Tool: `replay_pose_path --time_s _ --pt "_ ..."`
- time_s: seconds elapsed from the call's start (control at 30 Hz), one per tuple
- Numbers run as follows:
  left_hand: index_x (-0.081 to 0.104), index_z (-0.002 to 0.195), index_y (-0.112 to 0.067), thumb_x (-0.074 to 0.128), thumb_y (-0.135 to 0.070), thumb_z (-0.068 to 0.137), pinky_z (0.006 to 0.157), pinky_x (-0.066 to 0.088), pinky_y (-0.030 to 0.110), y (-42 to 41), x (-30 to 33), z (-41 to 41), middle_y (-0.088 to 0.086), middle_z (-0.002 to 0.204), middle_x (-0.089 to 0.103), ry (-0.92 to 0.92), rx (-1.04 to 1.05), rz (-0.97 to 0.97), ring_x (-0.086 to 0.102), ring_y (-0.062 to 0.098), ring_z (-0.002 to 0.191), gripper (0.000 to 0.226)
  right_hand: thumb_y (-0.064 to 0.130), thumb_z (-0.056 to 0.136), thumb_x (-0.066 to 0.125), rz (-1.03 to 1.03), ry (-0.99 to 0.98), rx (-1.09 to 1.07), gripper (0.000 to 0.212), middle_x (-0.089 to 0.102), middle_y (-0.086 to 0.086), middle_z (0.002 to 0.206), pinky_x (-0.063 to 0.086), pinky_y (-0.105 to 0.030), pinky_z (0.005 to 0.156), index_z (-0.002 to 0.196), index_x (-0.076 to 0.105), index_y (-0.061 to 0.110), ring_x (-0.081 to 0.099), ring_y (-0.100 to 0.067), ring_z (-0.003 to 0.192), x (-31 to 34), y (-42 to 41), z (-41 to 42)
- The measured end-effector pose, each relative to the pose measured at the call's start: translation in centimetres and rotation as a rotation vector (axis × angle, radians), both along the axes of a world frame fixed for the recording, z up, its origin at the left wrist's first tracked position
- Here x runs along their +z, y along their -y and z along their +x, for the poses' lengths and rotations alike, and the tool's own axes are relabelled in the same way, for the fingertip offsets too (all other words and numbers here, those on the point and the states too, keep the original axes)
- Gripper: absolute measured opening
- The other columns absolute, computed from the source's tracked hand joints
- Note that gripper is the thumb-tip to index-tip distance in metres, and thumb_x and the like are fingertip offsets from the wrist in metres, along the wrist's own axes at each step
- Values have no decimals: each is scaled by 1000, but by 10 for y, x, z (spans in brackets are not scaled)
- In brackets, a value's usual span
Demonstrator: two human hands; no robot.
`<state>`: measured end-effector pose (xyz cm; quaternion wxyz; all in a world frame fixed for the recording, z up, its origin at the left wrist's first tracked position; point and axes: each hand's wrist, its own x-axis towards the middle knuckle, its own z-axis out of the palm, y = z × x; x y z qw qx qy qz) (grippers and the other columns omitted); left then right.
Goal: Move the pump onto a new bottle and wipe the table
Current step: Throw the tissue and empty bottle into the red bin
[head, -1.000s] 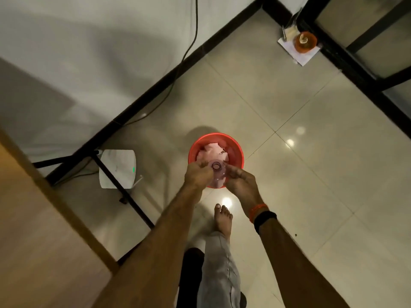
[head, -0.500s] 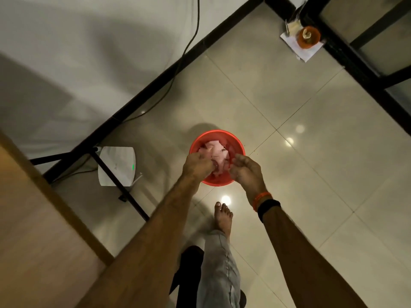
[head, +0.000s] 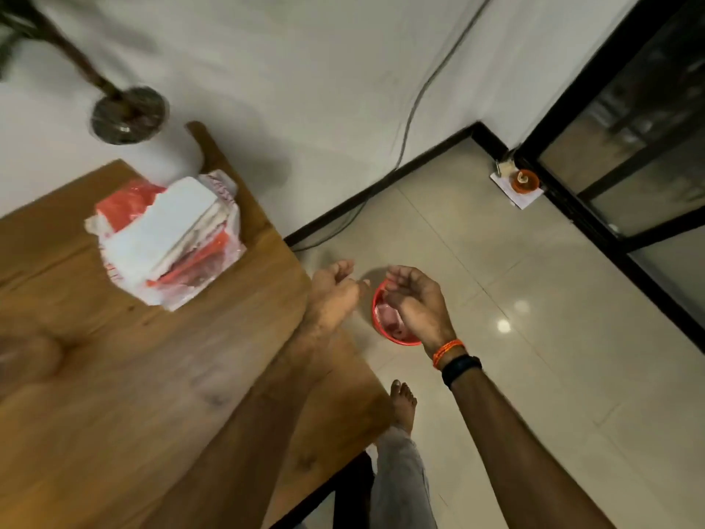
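Wooden table fills the left half of the view, its right edge running diagonally from the wall down toward the person's leg. Near the far edge lies a torn red-and-white plastic packet holding a stack of white sheets; behind it, at the far corner, stands a white cylinder topped by a dark round blurred object. Just past the right edge of the table, the left hand hovers with fingers loosely spread and nothing in its grasp. Immediately to its right, the right hand is held palm inward, fingers relaxed and slightly curved, also empty; an orange thread and a dark band circle its wrist. Below and between the two hands, on the tiled floor, sits a red bucket containing pinkish material, partly hidden by the right hand; whether this is the bottle cannot be told, and the pump cannot be made out. A bare foot stands on the tiles beside the near corner of the table. Farther right, by the black door frame, a small orange object rests on a white sheet.
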<state>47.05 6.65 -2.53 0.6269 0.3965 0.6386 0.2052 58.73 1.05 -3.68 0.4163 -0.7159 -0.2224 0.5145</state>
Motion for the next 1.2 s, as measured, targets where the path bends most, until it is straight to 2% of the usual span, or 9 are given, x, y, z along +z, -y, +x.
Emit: replay_pose_path --time_s 0.13,0.23,0.33,0.47,0.67,0.83,0.97,1.07,1.2 --pt "60 116 -9 62 1 87 97 49 31 20 51 -78 4 116 60 32 111 89 55 17 113 32 -11 82 60 81 29 169 38 64 -10 120 47 -27 98 116 59 6 61 -17 106 48 2 -66" --pt "59 124 -8 63 -3 87 100 48 36 36 74 -141 1 125 60 34 225 107 57 16 114 38 -8 81 62 120 53 309 39 65 -2 114 48 -29 99 113 60 14 62 -15 103 62 0 -120" --pt "59 123 -8 60 -1 87 88 49 31 54 86 -207 7 127 61 21 345 139 59 19 111 36 -8 83 62 129 55 473 41 63 -2 118 48 -31 100 120 58 10 62 -17 108 67 -4 -182" --pt "52 132 -4 62 -4 88 99 46 35 75 84 -275 9 133 56 -1 541 103 54 25 124 45 -7 83 61 129 50 600 42 65 -2 119 50 -22 93 120 59 12 63 -13 106 67 -9 -250" --pt "53 113 -13 63 -2 86 103 46 42 79 76 -353 9 126 58 -32 787 77 57 25 117 31 -8 81 60 127 59 752 45 63 -7 122 49 -25 96 123 58 9 62 -13 101 68 -26 -334" --pt "45 136 -7 65 0 84 100 49 39 61 75 -389 1 115 58 15 794 116 56 20 112 56 -3 83 62 88 74 822 59 55 -5 136 44 -20 94 137 45 10 57 -13 114 73 -46 -382" --pt "47 136 -15 64 0 86 72 54 24 48 75 -399 1 126 58 101 697 163 60 16 108 55 3 83 62 60 99 866 69 52 3 140 36 -17 90 145 37 21 52 -13 124 75 -52 -400" --pt "50 135 -12 67 0 85 83 56 30 44 70 -401 4 125 60 145 697 184 61 15 110 54 1 83 60 76 68 855 66 57 4 135 39 -18 91 142 41 24 56 -7 113 69 -54 -404" --pt "52 128 -17 65 4 84 92 55 37 30 66 -395 3 123 60 214 731 175 59 17 111 51 0 81 60 74 99 840 68 58 6 133 43 -29 102 141 43 29 57 -12 117 64 -68 -399"
